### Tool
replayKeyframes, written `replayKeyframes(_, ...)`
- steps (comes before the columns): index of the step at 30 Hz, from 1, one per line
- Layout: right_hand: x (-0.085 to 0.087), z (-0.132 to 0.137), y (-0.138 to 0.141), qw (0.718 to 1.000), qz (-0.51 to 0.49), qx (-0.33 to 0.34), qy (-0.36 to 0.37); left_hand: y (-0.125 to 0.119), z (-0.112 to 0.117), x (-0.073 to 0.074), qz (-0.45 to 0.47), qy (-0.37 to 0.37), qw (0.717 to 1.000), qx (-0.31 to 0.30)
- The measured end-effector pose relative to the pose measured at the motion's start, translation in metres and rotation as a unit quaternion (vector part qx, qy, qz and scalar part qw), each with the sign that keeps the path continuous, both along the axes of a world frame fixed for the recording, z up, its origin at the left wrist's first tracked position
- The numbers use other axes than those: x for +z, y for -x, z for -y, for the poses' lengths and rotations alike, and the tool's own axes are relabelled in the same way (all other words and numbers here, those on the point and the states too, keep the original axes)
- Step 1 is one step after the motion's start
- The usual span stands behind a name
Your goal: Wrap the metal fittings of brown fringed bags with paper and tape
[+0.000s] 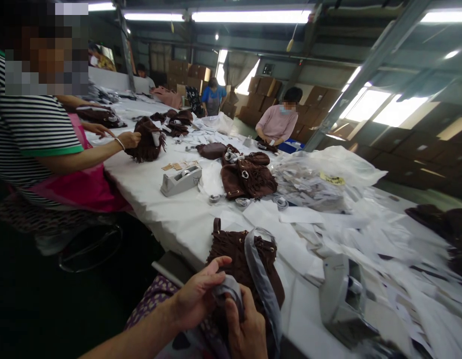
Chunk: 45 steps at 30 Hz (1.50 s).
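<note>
A grey rolled-up strip is between my two hands, over the front edge of the table. My left hand grips it from the left, thumb on top. From the right, my right hand has thumb and fingers closed around the roll. Just beyond them a brown fringed bag with small metal eyelets and a short loop lies on the table. A length of grey strap runs down across the bag; whether it joins the roll is hidden.
A grey tape dispenser stands at right, another tape dispenser farther left. More brown bags, coiled grey strips and a clear plastic bag of slips cover the white table. At left, a person handles a fringed bag.
</note>
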State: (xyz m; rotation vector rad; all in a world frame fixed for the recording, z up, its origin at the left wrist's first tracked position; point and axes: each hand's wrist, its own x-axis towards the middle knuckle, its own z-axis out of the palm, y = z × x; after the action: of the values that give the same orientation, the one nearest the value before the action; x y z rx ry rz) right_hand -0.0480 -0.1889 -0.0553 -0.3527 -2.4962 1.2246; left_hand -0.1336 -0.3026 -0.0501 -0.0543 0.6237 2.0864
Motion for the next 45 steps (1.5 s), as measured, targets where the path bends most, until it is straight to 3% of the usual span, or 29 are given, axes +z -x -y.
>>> replayKeyframes(5,-0.013,-0.006,-0.006,0.999,0.016,0.018,-0.033,-0.004,-0.003,-0.012,0.104,-0.027,0.994,-0.01)
replayKeyframes(9,-0.009,-0.012,-0.007,0.998,0.036,0.049,-0.018,-0.001,0.0,-0.013,0.118,-0.04,0.99,-0.063)
replayKeyframes(16,0.01,-0.014,-0.006,0.991,0.026,0.118,0.049,0.007,0.014,-0.01,-0.012,-0.083,0.988,-0.13)
replayKeyframes(21,0.016,-0.022,-0.006,0.993,0.029,0.114,0.017,0.013,0.015,-0.008,-0.144,0.042,0.982,-0.114)
replayKeyframes(25,0.009,-0.034,-0.003,0.986,0.07,0.129,-0.082,0.024,0.015,0.002,-0.255,0.149,0.947,-0.127)
replayKeyframes(27,0.004,-0.036,0.0,0.975,0.086,0.151,-0.137,0.026,0.015,0.01,-0.33,0.186,0.915,-0.14)
replayKeyframes(30,0.0,-0.035,0.005,0.961,0.065,0.172,-0.206,0.018,0.007,0.017,-0.458,0.241,0.853,-0.066)
replayKeyframes(31,0.0,-0.034,0.007,0.96,0.053,0.172,-0.217,0.014,0.003,0.017,-0.47,0.254,0.845,-0.03)
replayKeyframes(34,0.005,-0.029,0.013,0.967,0.049,0.151,-0.201,0.002,-0.017,0.013,-0.39,0.261,0.879,0.081)
replayKeyframes(37,0.01,-0.016,0.018,0.984,0.054,0.09,-0.145,-0.002,-0.039,0.006,-0.192,0.219,0.935,0.201)
replayKeyframes(40,0.005,-0.003,0.021,0.994,0.033,0.011,-0.103,0.002,-0.053,0.001,0.006,0.157,0.953,0.26)
replayKeyframes(42,-0.003,-0.002,0.021,0.993,0.022,-0.017,-0.118,0.007,-0.053,-0.002,0.029,0.132,0.964,0.231)
replayKeyframes(45,-0.013,-0.011,0.022,0.98,0.04,0.037,-0.19,0.018,-0.041,-0.002,-0.133,0.148,0.977,0.076)
